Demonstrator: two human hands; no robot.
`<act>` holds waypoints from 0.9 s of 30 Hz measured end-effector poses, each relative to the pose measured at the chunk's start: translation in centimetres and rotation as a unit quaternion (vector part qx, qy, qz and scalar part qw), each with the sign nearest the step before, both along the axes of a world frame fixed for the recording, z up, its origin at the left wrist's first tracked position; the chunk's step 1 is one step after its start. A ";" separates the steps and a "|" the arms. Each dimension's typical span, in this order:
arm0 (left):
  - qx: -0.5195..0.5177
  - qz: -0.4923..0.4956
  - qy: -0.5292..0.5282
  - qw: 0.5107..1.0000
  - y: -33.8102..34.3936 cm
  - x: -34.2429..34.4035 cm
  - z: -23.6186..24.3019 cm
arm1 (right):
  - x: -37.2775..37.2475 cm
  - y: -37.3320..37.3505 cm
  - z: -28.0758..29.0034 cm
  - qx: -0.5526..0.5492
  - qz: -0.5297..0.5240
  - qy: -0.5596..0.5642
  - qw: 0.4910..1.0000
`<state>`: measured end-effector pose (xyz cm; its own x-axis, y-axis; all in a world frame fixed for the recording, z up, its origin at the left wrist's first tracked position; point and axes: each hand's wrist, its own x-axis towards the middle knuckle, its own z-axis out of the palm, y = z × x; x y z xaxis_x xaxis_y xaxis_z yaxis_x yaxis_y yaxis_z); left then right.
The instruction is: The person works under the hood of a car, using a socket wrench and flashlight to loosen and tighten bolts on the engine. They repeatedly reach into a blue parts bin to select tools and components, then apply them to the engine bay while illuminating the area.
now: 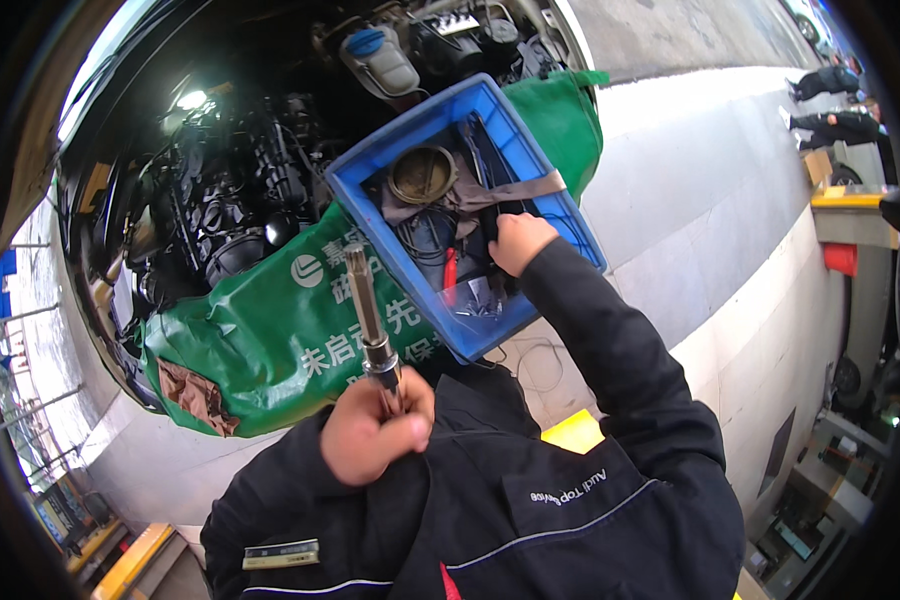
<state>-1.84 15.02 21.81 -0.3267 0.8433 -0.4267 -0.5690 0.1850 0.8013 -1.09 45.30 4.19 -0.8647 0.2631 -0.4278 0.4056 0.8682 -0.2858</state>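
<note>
1. The left hand (378, 428) is closed around the lower end of the metal tool (370, 312); the tool stands up above the fist, outside the blue bin (407, 127), near its lower left edge.
2. The right hand (521, 243) is inside the bin, toward its right corner. Its fingertips are hidden, so I cannot tell if it holds something.
3. The red handle (450, 272) lies left of this hand, apart from it, toward the bin's lower corner.

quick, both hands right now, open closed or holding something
Left hand: closed, holding a silver bit tool.
Right hand: inside the blue bin; can't tell whether it grips anything.
</note>
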 end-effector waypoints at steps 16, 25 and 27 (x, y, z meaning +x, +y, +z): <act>0.100 0.314 -0.008 0.944 -8.4 3.7 -4.0 | -9.9 1.7 -4.2 0.058 -0.079 0.062 0.993; 0.088 0.313 -0.019 0.945 -9.4 2.3 -4.4 | -7.8 3.8 6.8 -0.181 -0.195 -0.191 0.945; 0.076 0.294 -0.035 0.952 -9.0 1.9 -4.4 | -5.9 4.5 9.3 -0.185 -0.139 -0.270 0.935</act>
